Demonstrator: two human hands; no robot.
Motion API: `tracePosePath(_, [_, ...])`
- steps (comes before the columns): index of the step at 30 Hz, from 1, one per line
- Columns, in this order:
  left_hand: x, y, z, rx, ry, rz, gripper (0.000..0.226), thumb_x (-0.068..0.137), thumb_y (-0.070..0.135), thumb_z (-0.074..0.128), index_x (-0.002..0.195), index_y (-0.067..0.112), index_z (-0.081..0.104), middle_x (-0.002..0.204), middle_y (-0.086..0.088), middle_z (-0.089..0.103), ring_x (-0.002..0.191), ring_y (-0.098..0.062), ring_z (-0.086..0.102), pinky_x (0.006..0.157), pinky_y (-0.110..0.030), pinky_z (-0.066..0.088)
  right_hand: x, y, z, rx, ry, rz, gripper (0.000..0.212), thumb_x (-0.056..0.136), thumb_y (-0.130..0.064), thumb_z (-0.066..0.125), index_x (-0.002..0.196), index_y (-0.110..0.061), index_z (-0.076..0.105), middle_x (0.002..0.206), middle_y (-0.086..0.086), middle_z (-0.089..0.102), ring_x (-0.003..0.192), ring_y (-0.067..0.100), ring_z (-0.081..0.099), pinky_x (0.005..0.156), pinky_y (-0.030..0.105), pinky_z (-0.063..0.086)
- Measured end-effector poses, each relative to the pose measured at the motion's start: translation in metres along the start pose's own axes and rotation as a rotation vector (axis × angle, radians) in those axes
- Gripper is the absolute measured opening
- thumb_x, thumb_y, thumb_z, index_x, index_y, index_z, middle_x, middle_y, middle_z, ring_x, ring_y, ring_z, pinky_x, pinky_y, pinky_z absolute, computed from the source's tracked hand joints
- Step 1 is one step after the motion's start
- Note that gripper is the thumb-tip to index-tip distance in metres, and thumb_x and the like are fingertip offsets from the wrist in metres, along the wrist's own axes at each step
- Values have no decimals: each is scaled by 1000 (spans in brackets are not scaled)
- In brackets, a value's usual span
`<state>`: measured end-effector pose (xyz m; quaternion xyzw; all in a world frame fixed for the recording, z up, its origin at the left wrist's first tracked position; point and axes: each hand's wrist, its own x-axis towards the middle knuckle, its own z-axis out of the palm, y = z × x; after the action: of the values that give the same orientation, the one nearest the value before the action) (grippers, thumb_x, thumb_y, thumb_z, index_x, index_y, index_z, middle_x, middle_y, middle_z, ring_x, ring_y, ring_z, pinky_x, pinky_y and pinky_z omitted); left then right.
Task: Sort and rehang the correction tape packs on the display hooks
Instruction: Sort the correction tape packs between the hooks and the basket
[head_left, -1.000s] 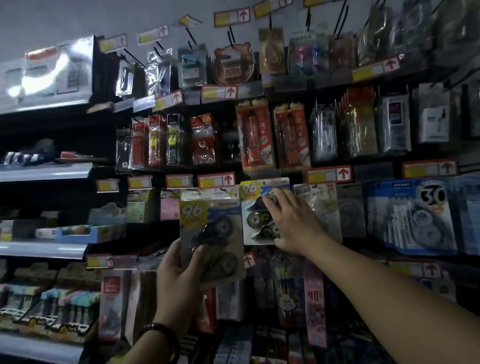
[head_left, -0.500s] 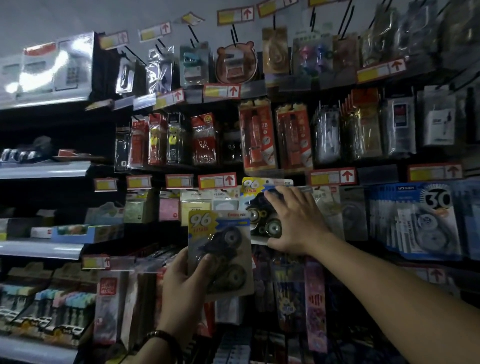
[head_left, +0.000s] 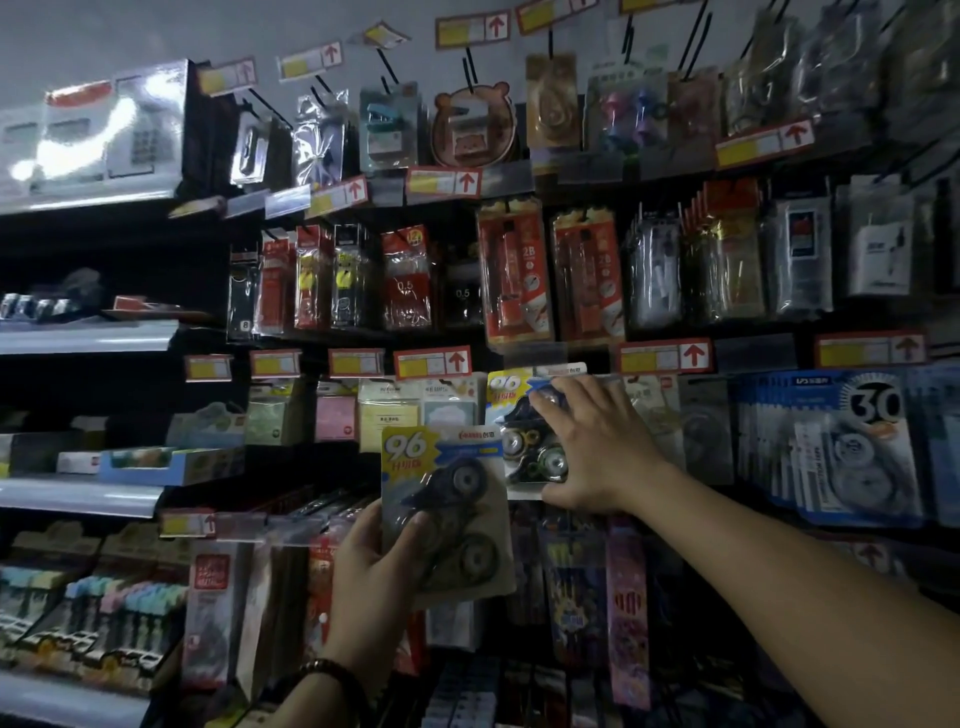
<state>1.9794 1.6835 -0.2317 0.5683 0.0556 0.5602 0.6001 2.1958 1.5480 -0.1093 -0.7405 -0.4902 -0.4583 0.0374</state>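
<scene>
My left hand (head_left: 371, 577) holds a correction tape pack (head_left: 447, 509) marked "96" by its lower left corner, thumb across the front, in front of the display. A second "96" pack (head_left: 511, 415) hangs against the hook wall just right of it. My right hand (head_left: 597, 447) grips this hanging pack, fingers spread over its upper right and thumb under its bottom edge. The hook it hangs on is hidden behind the card.
Blue "30" tape packs (head_left: 841, 441) hang in a row to the right. Sticky-note packs (head_left: 389, 415) hang left of the "96" pack. Red 2B lead packs (head_left: 514, 275) hang above, price tags (head_left: 434, 361) between rows. Shelves (head_left: 83, 338) jut out at left.
The pack in my left hand dropped slightly lower and right. My right hand slid up and closed over the hanging pack, pushing it toward the wall.
</scene>
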Motion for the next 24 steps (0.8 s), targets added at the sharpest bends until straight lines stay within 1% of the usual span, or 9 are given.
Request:
tracePosePath(2, [-2,0,1,16,-2,0,22,100,11,70,103,29,81,104,-5,84,93,-20,81,65,-25,63,5,-3,1,-28,-83,9,120,61,-74,63,162,-21,26,159,10,29,147,32,23,118,50,24])
tracePosePath(6, [-5,1,4,-2,-6,-18,17,100,11,70,106,25,79,103,-3,84,89,-16,81,63,-25,64,11,-10,1,-123,-187,35,113,74,-49,78,164,-18,16,163,14,21,149,35,20,120,53,23])
tracePosePath(8, [-5,1,7,-16,-6,-26,18,100,11,70,110,23,78,103,-3,84,89,-16,82,63,-25,64,10,-13,-3,-148,-228,75,104,77,-42,77,161,-17,22,161,17,22,148,38,21,120,55,23])
tracePosePath(11, [1,-1,9,-18,1,-46,18,100,13,71,106,28,80,104,-2,84,90,-17,82,63,-25,64,4,-19,-8,-65,-97,75,64,87,-37,62,146,-15,47,146,13,45,137,33,36,116,50,32])
tracePosePath(13, [8,-5,10,-14,22,-69,19,100,16,71,103,33,80,105,-1,84,92,-17,81,64,-27,64,-5,-21,-9,96,80,-12,54,91,-39,56,140,-15,55,134,7,56,127,28,47,110,47,41])
tracePosePath(15, [14,-9,13,-30,44,-102,17,101,18,71,105,32,81,108,-3,83,95,-20,81,68,-32,66,-18,-25,-11,274,188,-149,66,88,-51,61,144,-17,52,134,4,55,125,24,49,108,43,46])
tracePosePath(18, [21,-15,22,-23,21,-119,17,101,16,71,111,26,80,111,-6,83,104,-26,80,84,-45,65,-33,-29,-10,348,101,-290,102,79,-73,65,161,-23,29,158,-3,36,146,19,36,121,38,36])
tracePosePath(20, [22,-18,28,-5,-7,-117,19,100,13,71,114,22,80,111,-7,83,104,-24,80,82,-38,64,-38,-32,-7,331,25,-322,110,77,-75,66,164,-23,24,166,-3,28,153,19,28,123,42,34])
tracePosePath(24, [21,-16,35,-15,-26,-145,18,100,11,70,116,16,77,107,-9,83,101,-24,80,71,-29,64,-42,-31,-7,312,-40,-324,111,75,-75,70,164,-27,25,165,-1,26,152,21,26,122,45,36])
